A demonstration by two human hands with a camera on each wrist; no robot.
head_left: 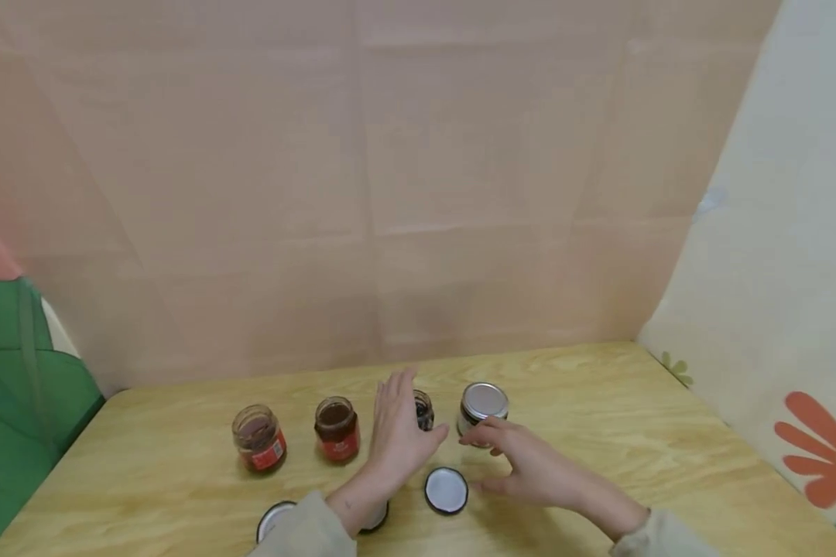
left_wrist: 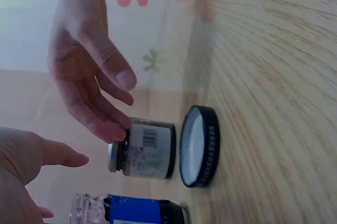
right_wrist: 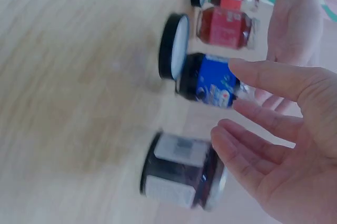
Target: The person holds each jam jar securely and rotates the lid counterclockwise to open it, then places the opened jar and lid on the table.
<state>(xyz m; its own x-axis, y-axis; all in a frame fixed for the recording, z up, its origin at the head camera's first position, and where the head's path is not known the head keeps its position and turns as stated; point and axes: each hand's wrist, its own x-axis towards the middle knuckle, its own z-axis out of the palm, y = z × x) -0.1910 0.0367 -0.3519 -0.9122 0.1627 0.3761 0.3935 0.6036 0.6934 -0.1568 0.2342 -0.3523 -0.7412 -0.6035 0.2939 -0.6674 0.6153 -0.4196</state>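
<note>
My left hand (head_left: 399, 433) reaches over the small open jar (head_left: 424, 411), fingers extended and thumb spread, holding nothing. That jar has a blue label (right_wrist: 216, 81) and dark contents. To its right stands a jar with a silver lid (head_left: 486, 400) on and a pale label (left_wrist: 151, 142). My right hand (head_left: 532, 464) is at this lidded jar, fingers loosely bent and fingertips overlapping its near side in the head view; nothing is gripped. Between the hands and nearer me, a black-rimmed lid (head_left: 447, 490) lies with its white inside up.
Two open jars with red labels, one at far left (head_left: 260, 439) and one (head_left: 337, 430) beside it, stand left of my left hand. Two more lids, one (head_left: 273, 520) at the sleeve and another (head_left: 378, 518) under the wrist, lie partly hidden. The wooden table (head_left: 620, 433) meets a beige backdrop behind.
</note>
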